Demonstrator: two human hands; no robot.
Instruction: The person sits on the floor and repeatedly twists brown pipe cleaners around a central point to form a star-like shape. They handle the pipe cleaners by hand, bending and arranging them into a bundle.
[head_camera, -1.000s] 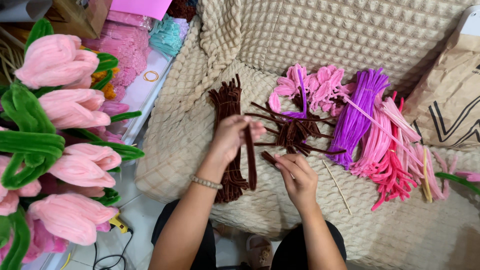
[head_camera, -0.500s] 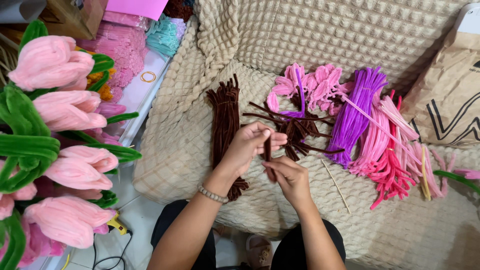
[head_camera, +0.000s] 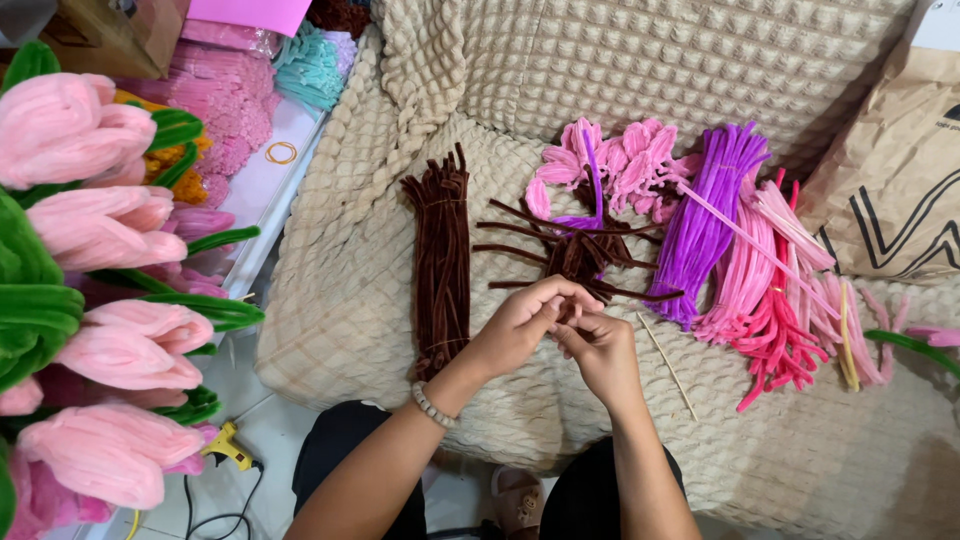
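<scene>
Head view: 2 hands pinch a brown pipe cleaner over a cream textured cushion.

The left hand and right hand meet fingertip to fingertip, both closed narrowly on a short brown pipe cleaner just below the loose brown pile. A tidy brown bundle lies left of the hands on the cushion; purple stems and pink stems lie to the right. Pink pipe-cleaner tulips fill the left edge.

free: bare cushion right of right hand | blocked: brown bundle left, loose brown stems ahead, purple bundle beyond | thin stick seemingly alongside right hand
</scene>
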